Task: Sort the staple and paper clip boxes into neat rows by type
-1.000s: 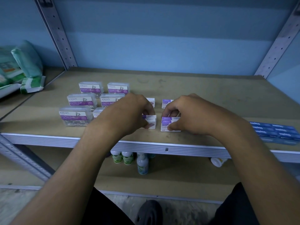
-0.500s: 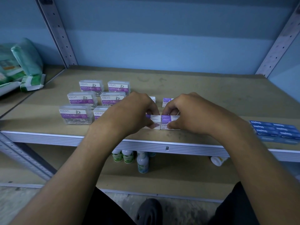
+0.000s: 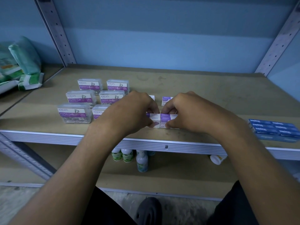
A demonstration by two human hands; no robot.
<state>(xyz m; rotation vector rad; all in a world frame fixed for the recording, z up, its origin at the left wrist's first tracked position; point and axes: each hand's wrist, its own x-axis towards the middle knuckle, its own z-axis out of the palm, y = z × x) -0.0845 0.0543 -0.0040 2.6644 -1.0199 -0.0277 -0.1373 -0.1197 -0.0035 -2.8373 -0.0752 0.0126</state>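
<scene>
Several clear paper clip boxes [image 3: 74, 115] with purple labels stand in two columns on the left of the brown shelf [image 3: 211, 98]. Near the front edge two small white and purple staple boxes sit side by side, touching. My left hand [image 3: 131, 111] pinches the left staple box [image 3: 154, 119]. My right hand [image 3: 191, 111] pinches the right staple box [image 3: 165, 120]. Behind them more staple boxes [image 3: 166, 100] show, partly hidden by my hands.
Blue staple boxes [image 3: 274, 129] lie flat at the shelf's right front edge. Green packets [image 3: 24, 62] are piled on the neighbouring shelf at left. Small bottles [image 3: 142, 160] stand on the lower shelf. Metal uprights frame both sides.
The two front staple boxes, apart a second ago, have been pushed together until they touch. Both hands have stayed on them.
</scene>
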